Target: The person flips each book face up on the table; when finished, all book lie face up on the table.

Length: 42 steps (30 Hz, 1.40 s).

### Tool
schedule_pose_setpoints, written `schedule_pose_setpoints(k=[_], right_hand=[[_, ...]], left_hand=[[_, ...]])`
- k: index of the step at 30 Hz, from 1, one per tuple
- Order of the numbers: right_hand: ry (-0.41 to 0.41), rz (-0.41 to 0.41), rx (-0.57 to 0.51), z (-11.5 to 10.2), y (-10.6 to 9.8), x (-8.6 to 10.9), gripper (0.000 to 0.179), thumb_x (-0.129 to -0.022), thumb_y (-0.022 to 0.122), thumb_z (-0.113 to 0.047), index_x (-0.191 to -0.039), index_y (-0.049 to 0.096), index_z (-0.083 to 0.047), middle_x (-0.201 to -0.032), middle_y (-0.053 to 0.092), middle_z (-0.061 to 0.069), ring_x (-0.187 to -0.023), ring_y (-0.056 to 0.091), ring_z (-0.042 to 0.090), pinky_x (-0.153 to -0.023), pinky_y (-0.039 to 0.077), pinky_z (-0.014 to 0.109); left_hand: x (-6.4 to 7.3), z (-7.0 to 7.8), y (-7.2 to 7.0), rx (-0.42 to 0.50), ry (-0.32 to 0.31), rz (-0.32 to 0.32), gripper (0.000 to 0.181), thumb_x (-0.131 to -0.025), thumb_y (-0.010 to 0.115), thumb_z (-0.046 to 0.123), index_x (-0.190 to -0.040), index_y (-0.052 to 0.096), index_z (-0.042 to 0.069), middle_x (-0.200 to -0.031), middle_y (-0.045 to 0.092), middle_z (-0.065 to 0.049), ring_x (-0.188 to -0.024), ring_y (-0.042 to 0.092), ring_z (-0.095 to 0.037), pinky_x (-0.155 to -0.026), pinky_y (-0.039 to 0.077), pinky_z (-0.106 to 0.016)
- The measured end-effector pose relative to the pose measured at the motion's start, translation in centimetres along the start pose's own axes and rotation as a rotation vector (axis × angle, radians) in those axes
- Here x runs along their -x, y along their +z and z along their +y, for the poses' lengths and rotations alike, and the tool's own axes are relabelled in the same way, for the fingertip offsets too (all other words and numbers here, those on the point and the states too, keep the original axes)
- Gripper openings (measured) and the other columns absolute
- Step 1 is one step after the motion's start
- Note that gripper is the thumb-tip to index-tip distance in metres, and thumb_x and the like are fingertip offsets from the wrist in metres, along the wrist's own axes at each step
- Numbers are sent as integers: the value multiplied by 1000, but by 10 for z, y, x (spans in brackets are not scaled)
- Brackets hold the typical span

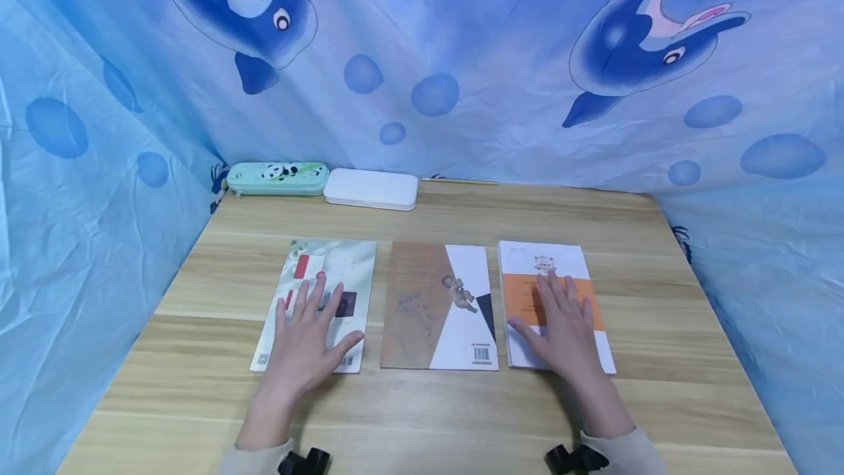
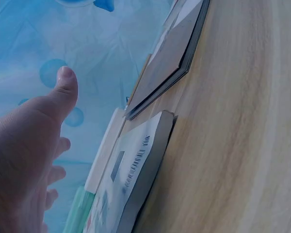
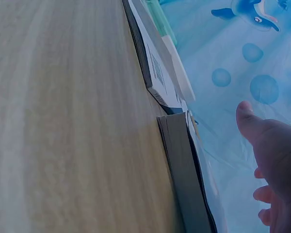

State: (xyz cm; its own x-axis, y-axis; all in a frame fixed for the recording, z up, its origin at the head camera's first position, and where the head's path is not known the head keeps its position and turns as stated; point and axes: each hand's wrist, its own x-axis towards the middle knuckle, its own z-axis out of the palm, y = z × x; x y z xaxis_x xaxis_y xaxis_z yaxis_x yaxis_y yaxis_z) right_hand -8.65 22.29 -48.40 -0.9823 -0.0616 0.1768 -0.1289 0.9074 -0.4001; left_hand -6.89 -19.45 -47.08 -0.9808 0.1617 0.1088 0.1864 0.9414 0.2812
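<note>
Three books lie in a row on the wooden table. At left is a pale green-white book; my left hand is over it with fingers spread, and in the left wrist view a gap shows between that hand and the book. The middle book is brown and white with a baby figure and a barcode. On the right is a thick white and orange book. Above it my right hand spreads its fingers; the right wrist view shows this hand apart from the book.
Along the table's back edge stand a mint panda pencil case, a white flat case and a thin pencil-like stick. A blue dolphin-print curtain hangs behind and at both sides of the table.
</note>
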Motion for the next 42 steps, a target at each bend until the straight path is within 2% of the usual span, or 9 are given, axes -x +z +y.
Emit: schedule_pose_setpoints(k=[3, 5, 9, 12, 20, 28, 34, 42], right_hand=[[-22, 0, -32, 0, -2, -2, 91, -84, 77, -51, -153, 40, -5, -160, 34, 22, -148, 24, 45, -116, 19, 69], [-46, 11, -73, -1, -3, -5, 86, -86, 78, -46, -152, 42, -4, -154, 44, 22, -145, 33, 43, -116, 27, 66], [-94, 36, -166, -1, -4, -12, 75, -88, 80, -37, -147, 48, -4, -132, 64, 16, -126, 57, 35, -105, 46, 57], [-108, 42, -205, -3, -2, -16, 70, -89, 79, -34, -145, 51, -3, -122, 69, 14, -112, 64, 30, -96, 53, 53], [-97, 22, -211, -11, 2, -26, 66, -90, 78, -35, -143, 55, -4, -138, 61, 16, -128, 55, 34, -105, 47, 55], [-110, 4, -236, -19, 7, -38, 65, -90, 79, -35, -142, 56, -4, -137, 62, 16, -127, 57, 34, -105, 48, 54], [-113, -19, -224, -24, 16, -48, 65, -89, 79, -37, -141, 57, -5, -130, 65, 15, -117, 62, 31, -99, 54, 50], [-110, -50, -251, -33, 24, -58, 64, -91, 75, -41, -142, 56, -6, -135, 63, 13, -129, 57, 31, -107, 48, 50]], left_hand=[[1, -3, -2, 29, 2, 14, 88, -89, 67, 61, -156, 40, 11, -166, 22, -18, -150, 17, -46, -117, 8, -71], [3, -6, -4, 54, -1, 26, 88, -89, 69, 59, -155, 41, 9, -165, 25, -19, -150, 19, -46, -117, 11, -70], [7, -12, -8, 94, -24, 32, 88, -88, 73, 55, -154, 42, 6, -162, 29, -22, -148, 22, -48, -118, 13, -68], [11, -17, -9, 110, -45, 23, 89, -87, 74, 53, -153, 42, 3, -160, 31, -24, -147, 23, -48, -118, 14, -67], [17, -25, -10, 148, -35, 56, 89, -84, 79, 50, -149, 45, -1, -156, 36, -26, -145, 28, -46, -115, 21, -68], [23, -37, -10, 170, -11, 74, 91, -82, 81, 51, -146, 47, -4, -154, 39, -28, -142, 32, -47, -113, 27, -67], [29, -46, -13, 179, -40, 64, 95, -81, 82, 52, -147, 45, -5, -155, 37, -27, -141, 31, -48, -111, 28, -68], [37, -57, -16, 181, -82, 52, 102, -76, 86, 52, -147, 44, -8, -154, 35, -31, -139, 31, -52, -109, 30, -69]])
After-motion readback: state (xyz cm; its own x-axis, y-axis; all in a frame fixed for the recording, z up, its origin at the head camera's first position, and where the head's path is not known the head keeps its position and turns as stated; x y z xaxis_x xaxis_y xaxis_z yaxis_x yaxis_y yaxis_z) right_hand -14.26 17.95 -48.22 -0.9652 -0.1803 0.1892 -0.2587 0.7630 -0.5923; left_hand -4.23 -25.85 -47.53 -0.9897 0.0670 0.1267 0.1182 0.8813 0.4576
